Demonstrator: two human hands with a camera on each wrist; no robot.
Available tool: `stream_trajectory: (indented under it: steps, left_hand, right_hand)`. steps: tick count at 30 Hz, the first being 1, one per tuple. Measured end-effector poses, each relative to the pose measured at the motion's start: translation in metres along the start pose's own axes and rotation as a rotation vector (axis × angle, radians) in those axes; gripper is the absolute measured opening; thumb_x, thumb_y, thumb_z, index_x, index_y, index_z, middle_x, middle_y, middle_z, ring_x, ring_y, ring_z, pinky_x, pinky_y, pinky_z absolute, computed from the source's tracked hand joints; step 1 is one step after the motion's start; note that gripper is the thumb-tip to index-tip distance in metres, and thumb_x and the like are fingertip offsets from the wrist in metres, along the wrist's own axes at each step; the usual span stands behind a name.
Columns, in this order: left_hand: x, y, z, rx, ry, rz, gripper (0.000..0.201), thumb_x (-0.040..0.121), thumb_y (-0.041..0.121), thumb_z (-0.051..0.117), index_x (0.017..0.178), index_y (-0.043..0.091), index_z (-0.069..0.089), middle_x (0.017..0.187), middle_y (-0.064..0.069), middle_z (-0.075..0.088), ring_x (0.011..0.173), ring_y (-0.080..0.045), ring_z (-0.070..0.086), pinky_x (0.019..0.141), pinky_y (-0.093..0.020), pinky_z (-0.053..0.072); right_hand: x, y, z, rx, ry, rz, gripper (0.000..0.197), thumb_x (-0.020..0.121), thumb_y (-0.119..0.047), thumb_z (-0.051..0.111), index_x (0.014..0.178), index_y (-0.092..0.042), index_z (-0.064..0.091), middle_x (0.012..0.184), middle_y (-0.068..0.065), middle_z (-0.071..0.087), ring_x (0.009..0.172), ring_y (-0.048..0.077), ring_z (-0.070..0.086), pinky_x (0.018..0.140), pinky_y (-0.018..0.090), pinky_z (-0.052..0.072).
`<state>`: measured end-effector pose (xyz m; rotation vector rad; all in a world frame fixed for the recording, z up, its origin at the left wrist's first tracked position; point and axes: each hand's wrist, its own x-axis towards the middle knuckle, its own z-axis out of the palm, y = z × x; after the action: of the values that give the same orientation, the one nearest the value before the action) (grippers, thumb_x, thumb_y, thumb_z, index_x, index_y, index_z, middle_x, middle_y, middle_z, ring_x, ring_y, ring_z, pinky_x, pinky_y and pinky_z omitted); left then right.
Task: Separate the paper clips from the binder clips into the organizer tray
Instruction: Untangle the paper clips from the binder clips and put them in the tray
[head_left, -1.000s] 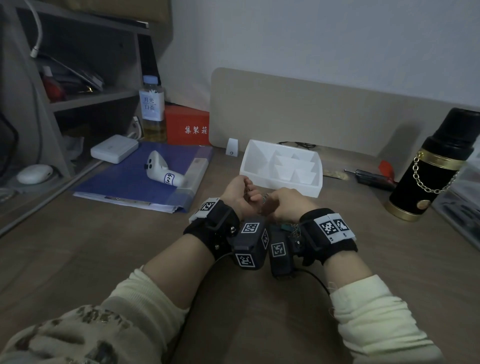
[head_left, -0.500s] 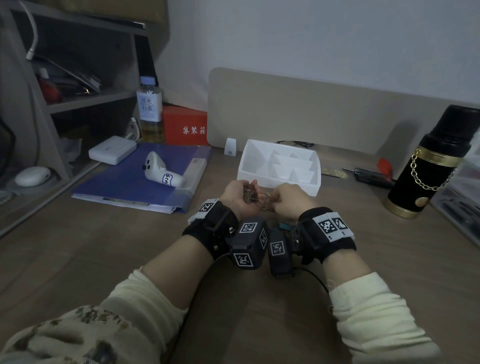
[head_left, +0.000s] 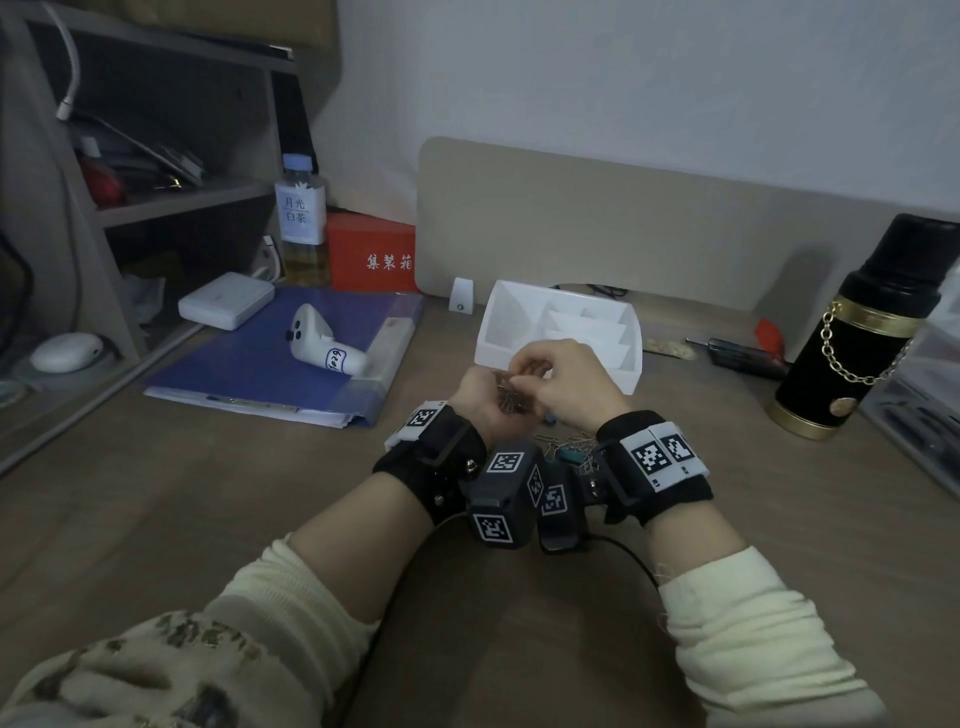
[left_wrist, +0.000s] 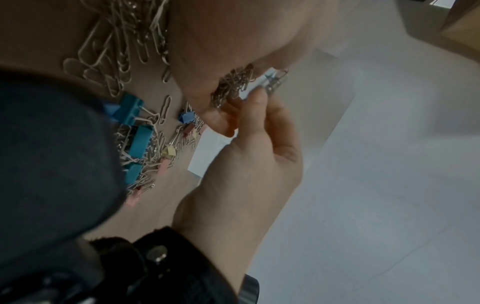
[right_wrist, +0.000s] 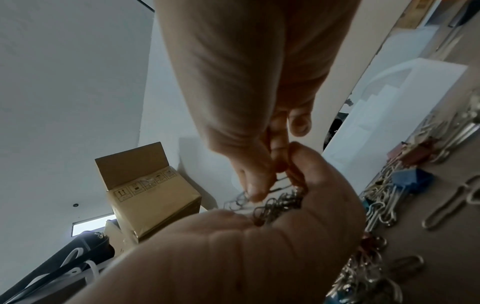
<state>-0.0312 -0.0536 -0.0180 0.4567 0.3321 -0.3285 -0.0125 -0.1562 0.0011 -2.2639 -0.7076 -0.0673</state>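
Tray sits just beyond my hands; left hand cups paper clips, right hand, nearer it, pinches one.

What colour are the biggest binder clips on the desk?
Teal-blue binder clips, clearest in the left wrist view.

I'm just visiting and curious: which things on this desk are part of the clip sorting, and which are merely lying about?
In use:
- paper clips held in left hand
- right hand picking at them
- binder clips
- organizer tray

Lying about:
- blue folder
- black flask
- tea bottle
- red box
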Motion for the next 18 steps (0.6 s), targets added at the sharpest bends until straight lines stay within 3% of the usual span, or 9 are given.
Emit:
stream_trajectory:
  steps: [4, 7, 9, 11, 13, 15, 18]
  left_hand:
    - [-0.01, 0.0, 0.003, 0.053, -0.003, -0.015, 0.042, 0.099, 0.01, 0.02, 0.074, -0.001, 0.052, 0.061, -0.016, 0.059, 0.067, -0.025, 0.051, 0.045, -0.023, 0.052]
    - [-0.008, 0.001, 0.002, 0.057, 0.031, -0.001, 0.039, 0.099, 0.01, 0.022, 0.075, 0.0, 0.051, 0.073, -0.011, 0.052, 0.067, -0.021, 0.052, 0.043, -0.019, 0.049]
    - [0.0, 0.003, -0.002, 0.019, 0.055, 0.01, 0.035, 0.099, 0.011, 0.026, 0.076, 0.002, 0.052, 0.074, -0.007, 0.051, 0.067, -0.017, 0.052, 0.047, -0.019, 0.048]
    - [0.008, 0.004, -0.006, -0.029, 0.064, 0.0, 0.031, 0.098, 0.013, 0.03, 0.077, 0.005, 0.051, 0.072, -0.003, 0.049, 0.065, -0.013, 0.05, 0.051, -0.02, 0.047]
    - [0.011, 0.005, -0.008, -0.046, 0.078, 0.001, 0.03, 0.098, 0.014, 0.031, 0.074, 0.007, 0.048, 0.065, 0.0, 0.047, 0.059, -0.011, 0.049, 0.051, -0.019, 0.047]
    - [0.01, 0.005, -0.007, -0.046, 0.09, 0.008, 0.034, 0.099, 0.014, 0.031, 0.069, 0.006, 0.047, 0.052, -0.001, 0.048, 0.043, -0.013, 0.051, 0.044, -0.018, 0.045]
    - [0.008, 0.007, -0.006, -0.004, 0.089, 0.013, 0.037, 0.097, 0.015, 0.029, 0.064, 0.011, 0.045, 0.041, 0.0, 0.043, 0.026, -0.01, 0.039, 0.029, -0.01, 0.029]
  right_hand:
    - [0.002, 0.004, -0.001, -0.075, 0.013, -0.036, 0.009, 0.083, -0.007, 0.067, 0.081, -0.015, 0.07, 0.082, 0.003, 0.062, 0.052, 0.011, 0.054, 0.046, 0.014, 0.042]
    - [0.002, 0.004, -0.001, -0.117, 0.039, -0.071, 0.008, 0.084, -0.012, 0.067, 0.087, -0.013, 0.074, 0.093, 0.001, 0.063, 0.072, 0.015, 0.059, 0.065, 0.029, 0.049]
    - [0.002, 0.003, -0.001, -0.174, 0.064, -0.1, 0.012, 0.086, -0.018, 0.064, 0.093, -0.016, 0.074, 0.098, 0.001, 0.063, 0.087, 0.016, 0.059, 0.078, 0.032, 0.05]
    - [0.002, 0.003, -0.003, -0.182, 0.084, -0.111, 0.014, 0.087, -0.019, 0.061, 0.095, -0.017, 0.073, 0.1, 0.001, 0.063, 0.089, 0.016, 0.058, 0.081, 0.035, 0.05]
    - [0.002, 0.004, -0.004, -0.137, 0.1, -0.105, 0.015, 0.088, -0.017, 0.058, 0.092, -0.017, 0.072, 0.1, 0.001, 0.063, 0.087, 0.018, 0.061, 0.081, 0.039, 0.052]
    - [0.003, 0.004, -0.004, -0.121, 0.14, -0.09, 0.015, 0.089, -0.016, 0.056, 0.09, -0.017, 0.071, 0.1, 0.0, 0.065, 0.091, 0.017, 0.061, 0.085, 0.036, 0.05]
    - [0.003, 0.005, -0.005, -0.116, 0.216, -0.081, 0.016, 0.089, -0.016, 0.055, 0.09, -0.017, 0.071, 0.099, -0.004, 0.067, 0.092, 0.012, 0.059, 0.085, 0.03, 0.048]
